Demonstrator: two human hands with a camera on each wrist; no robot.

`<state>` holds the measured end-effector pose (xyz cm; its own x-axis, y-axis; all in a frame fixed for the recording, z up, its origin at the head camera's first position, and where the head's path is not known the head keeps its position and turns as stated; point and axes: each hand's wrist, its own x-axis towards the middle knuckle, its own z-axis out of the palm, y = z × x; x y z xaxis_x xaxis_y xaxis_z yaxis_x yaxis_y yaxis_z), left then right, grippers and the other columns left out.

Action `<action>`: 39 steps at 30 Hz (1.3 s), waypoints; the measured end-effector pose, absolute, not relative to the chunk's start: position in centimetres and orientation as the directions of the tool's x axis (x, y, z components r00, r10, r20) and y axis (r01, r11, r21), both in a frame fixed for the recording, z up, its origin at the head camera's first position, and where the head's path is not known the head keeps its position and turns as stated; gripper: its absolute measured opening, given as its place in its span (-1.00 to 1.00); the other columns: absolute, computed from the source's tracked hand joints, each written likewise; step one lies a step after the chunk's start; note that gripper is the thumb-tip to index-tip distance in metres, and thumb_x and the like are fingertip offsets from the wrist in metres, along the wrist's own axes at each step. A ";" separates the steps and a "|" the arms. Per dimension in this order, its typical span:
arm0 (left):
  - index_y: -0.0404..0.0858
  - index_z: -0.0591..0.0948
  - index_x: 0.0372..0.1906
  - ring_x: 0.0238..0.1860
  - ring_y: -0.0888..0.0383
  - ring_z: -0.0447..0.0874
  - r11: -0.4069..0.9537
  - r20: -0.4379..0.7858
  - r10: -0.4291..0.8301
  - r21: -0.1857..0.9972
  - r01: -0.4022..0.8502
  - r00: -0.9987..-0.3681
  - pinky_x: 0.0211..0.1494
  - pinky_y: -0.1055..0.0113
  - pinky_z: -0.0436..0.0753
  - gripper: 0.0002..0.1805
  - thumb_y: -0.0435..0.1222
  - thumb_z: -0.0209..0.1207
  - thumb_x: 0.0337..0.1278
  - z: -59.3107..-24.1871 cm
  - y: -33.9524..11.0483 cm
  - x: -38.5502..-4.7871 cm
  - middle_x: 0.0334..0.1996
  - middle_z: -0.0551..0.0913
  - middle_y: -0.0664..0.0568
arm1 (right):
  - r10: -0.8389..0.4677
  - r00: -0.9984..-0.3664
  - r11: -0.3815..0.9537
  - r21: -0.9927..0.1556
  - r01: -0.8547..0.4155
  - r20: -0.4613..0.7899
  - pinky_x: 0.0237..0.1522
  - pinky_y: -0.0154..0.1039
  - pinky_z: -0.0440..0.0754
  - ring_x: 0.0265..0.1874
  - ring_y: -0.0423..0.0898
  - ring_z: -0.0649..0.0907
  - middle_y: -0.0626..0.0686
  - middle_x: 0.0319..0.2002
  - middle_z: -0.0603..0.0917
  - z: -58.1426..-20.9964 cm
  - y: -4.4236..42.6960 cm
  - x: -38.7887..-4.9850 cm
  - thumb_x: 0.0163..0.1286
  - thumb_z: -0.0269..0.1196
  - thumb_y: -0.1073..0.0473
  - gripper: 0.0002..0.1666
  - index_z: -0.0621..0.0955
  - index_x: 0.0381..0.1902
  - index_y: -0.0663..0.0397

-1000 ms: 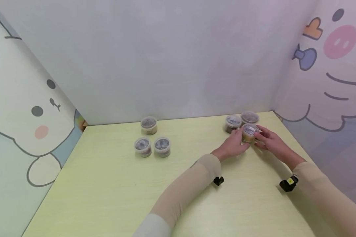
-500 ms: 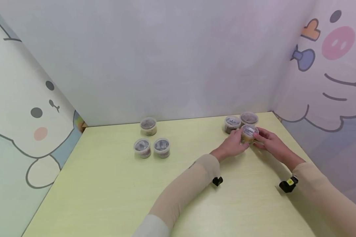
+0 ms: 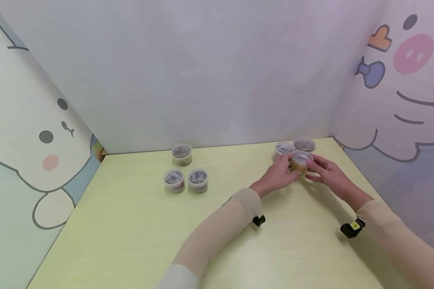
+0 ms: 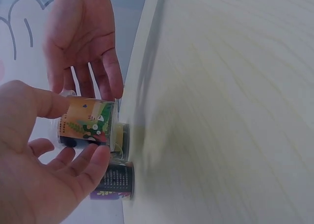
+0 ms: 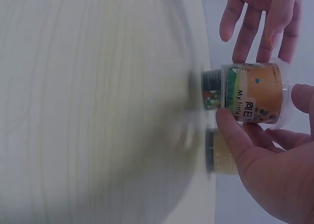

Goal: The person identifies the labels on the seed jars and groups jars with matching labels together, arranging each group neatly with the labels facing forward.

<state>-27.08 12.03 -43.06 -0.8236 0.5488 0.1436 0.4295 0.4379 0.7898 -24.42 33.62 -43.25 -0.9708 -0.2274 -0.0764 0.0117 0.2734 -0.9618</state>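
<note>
Both hands hold a clear lidded cup with an orange and green label (image 3: 299, 166) (image 4: 87, 120) (image 5: 260, 94) at the right rear of the table. The left hand (image 3: 277, 174) (image 4: 46, 160) pinches it from the left, thumb on one side and fingers on the other. On its other side the right hand (image 3: 332, 178) (image 5: 274, 167) grips with thumb and fingers. Just behind stand two lidded cups, one on the left (image 3: 284, 148) partly hidden by the left hand, one on the right (image 3: 305, 144). Whether the held cup touches them cannot be told.
Three lidded cups stand left of centre: one farther back (image 3: 182, 154), two side by side in front (image 3: 174, 180) (image 3: 198, 180). A pale wall (image 3: 202, 80) rises behind the yellow-green table (image 3: 137, 233), with cartoon-printed side panels.
The held cup has moved slightly to the left, along with the left hand, which now covers more of the rear left cup. The right hand's fingers still hold the cup.
</note>
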 end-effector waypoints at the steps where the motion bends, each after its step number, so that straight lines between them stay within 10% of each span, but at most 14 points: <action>1: -0.21 0.26 0.50 0.19 0.23 0.46 0.427 0.150 0.546 0.797 0.428 -0.824 0.22 0.45 0.48 -0.33 -0.20 0.20 0.39 -43.0 11.7 -27.1 0.30 0.36 0.02 | -0.228 -0.971 0.268 -0.963 0.012 -0.076 0.14 -0.14 0.62 0.06 -0.35 0.54 0.40 0.45 0.18 -43.1 33.3 -24.4 0.65 -0.06 -0.16 -0.12 -0.01 0.59 0.34; 12: -0.29 0.32 0.36 -0.10 0.27 0.49 0.367 0.205 0.536 0.817 0.444 -0.819 -0.11 0.48 0.56 -0.51 -0.21 0.11 0.50 -41.6 7.5 -27.1 0.07 0.42 -0.02 | -0.276 -0.954 0.226 -0.973 0.055 -0.117 0.19 -0.12 0.59 0.08 -0.20 0.60 0.31 0.34 0.32 -41.5 29.8 -24.5 0.62 -0.08 -0.25 -0.10 0.08 0.56 0.34; 39: -0.24 0.28 0.40 -0.09 0.07 0.57 0.220 0.213 0.477 0.911 0.350 -0.853 -0.10 0.26 0.68 -0.48 -0.14 0.10 0.53 -38.5 -4.3 -24.8 0.00 0.44 -0.08 | -0.478 -0.870 0.029 -0.992 0.124 -0.123 0.17 -0.02 0.60 0.07 0.03 0.64 0.33 0.30 0.36 -38.3 20.0 -24.7 0.61 0.06 -0.14 -0.18 0.16 0.52 0.32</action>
